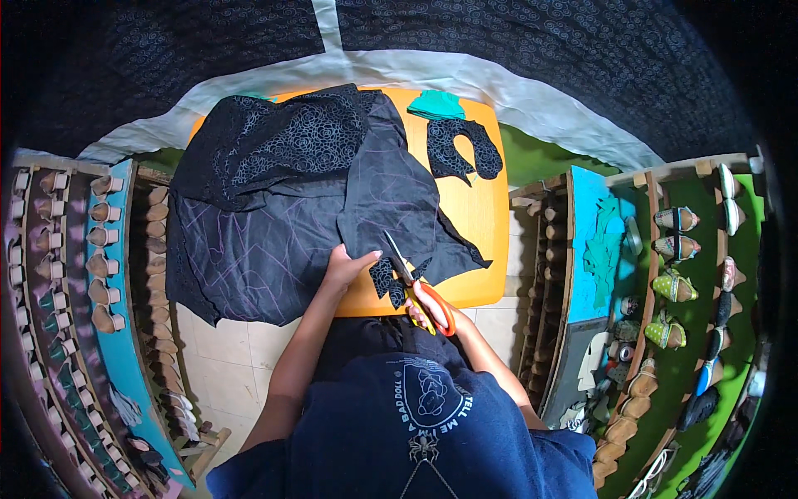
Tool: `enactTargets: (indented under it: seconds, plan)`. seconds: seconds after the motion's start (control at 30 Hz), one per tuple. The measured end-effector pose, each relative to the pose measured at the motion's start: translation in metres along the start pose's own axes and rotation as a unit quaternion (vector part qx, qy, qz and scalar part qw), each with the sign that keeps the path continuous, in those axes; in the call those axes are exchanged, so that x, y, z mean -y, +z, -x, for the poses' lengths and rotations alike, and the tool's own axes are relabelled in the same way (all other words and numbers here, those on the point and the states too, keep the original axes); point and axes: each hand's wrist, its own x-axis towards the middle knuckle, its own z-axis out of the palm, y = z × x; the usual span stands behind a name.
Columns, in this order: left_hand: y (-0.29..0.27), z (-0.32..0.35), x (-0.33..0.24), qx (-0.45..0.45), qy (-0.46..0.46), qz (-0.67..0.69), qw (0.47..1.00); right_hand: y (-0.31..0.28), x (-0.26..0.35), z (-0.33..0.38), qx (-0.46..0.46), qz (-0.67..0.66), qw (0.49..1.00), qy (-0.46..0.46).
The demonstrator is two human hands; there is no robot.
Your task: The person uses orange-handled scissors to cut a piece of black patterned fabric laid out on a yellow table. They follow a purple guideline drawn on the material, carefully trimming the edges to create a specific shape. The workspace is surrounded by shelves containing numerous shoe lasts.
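A large sheet of black fabric (249, 237) marked with purple lines lies over the orange-yellow table (486, 287). Its folded-back part shows a rose-patterned lace side (303, 137). My left hand (343, 269) grips the fabric's near edge, thumb on top and the other fingers hidden. My right hand (426, 306) is closed around scissors (392, 248) with orange and yellow handles. Their blades point away to the left, parted at the fabric edge. A small patterned flap (384, 279) hangs beside the blades. Curved cut pieces (459, 154) of patterned black fabric rest at the table's far right.
Green folded cloth (436, 105) sits at the table's far edge. Racks of wooden shoe lasts (104, 237) stand on my left. Shelves with lasts and shoes (667, 287), plus a blue panel (590, 287), stand on my right. Dark patterned curtains (515, 37) hang beyond the table.
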Motion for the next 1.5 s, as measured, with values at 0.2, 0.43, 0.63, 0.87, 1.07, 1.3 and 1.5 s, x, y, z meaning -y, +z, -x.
enactTargets:
  seconds: [0.2, 0.43, 0.63, 0.87, 1.07, 1.3, 1.5]
  plan:
    - [0.003, 0.001, -0.002, 0.000, 0.005, -0.012, 1.000, -0.002, 0.000, -0.004, 0.013, -0.030, 0.999, 0.004]
    - [0.002, -0.003, 0.005, 0.013, 0.016, 0.010, 1.000, -0.002, 0.003, 0.000, 0.005, -0.004, 1.000, -0.018]
    - [0.009, 0.002, -0.004, -0.014, -0.015, 0.004, 1.000, 0.001, 0.003, 0.003, -0.032, 0.033, 0.998, -0.033]
    - [0.008, 0.007, -0.008, 0.001, -0.003, 0.010, 1.000, -0.003, 0.010, 0.003, -0.013, 0.030, 0.999, -0.008]
    - [0.008, 0.011, -0.016, -0.004, -0.018, 0.001, 1.000, -0.007, 0.019, 0.006, 0.006, 0.081, 0.997, -0.013]
    - [0.006, 0.015, -0.020, 0.013, 0.004, 0.004, 1.000, -0.015, 0.024, 0.010, 0.029, 0.113, 0.993, -0.015]
    - [-0.003, -0.002, 0.003, -0.047, 0.085, -0.018, 0.995, -0.020, 0.030, 0.010, 0.048, 0.114, 0.992, -0.002]
